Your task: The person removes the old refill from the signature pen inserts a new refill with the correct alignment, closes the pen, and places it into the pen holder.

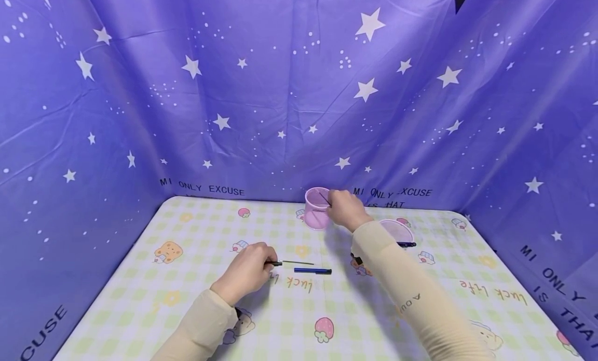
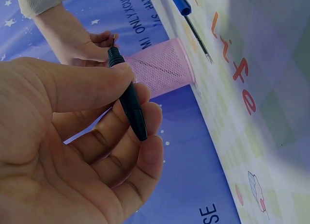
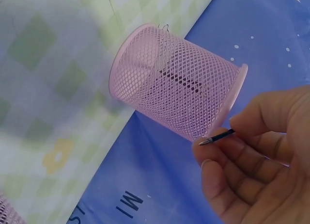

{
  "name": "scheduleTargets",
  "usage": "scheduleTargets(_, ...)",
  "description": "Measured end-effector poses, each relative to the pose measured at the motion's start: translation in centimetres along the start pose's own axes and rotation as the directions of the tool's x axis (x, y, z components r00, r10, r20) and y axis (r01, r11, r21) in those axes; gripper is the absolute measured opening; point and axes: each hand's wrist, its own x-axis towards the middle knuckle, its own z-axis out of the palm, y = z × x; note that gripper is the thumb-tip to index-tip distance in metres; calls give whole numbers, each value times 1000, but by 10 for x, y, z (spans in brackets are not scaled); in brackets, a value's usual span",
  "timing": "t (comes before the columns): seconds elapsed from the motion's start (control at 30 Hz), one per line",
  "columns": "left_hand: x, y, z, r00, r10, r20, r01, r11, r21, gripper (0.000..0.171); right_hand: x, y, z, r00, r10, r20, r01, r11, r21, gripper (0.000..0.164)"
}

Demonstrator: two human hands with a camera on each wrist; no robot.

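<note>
In the left wrist view my left hand pinches a short black pen barrel piece between thumb and fingers, its threaded end exposed. Close to that hand, a blue pen barrel and a thin pen refill lie side by side on the cloth. At the table's back, my right hand holds a pen refill by thumb and fingers, its metal tip showing, right at the rim of a pink mesh pen holder. Through the mesh, a dark slender thing shows inside the upright holder.
Right of the holder, a second pink round mesh container is partly hidden by my right sleeve, with dark pen-like pieces at its near edge. A checked cloth covers the table. Purple star-printed curtains enclose the back and sides.
</note>
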Motion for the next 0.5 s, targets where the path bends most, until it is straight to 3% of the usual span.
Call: scheduleTargets(0.5,0,1,0,1000,20,-2,-20,1000,-2,17,-8,2,11,996,-56,-66,57,998,18,8)
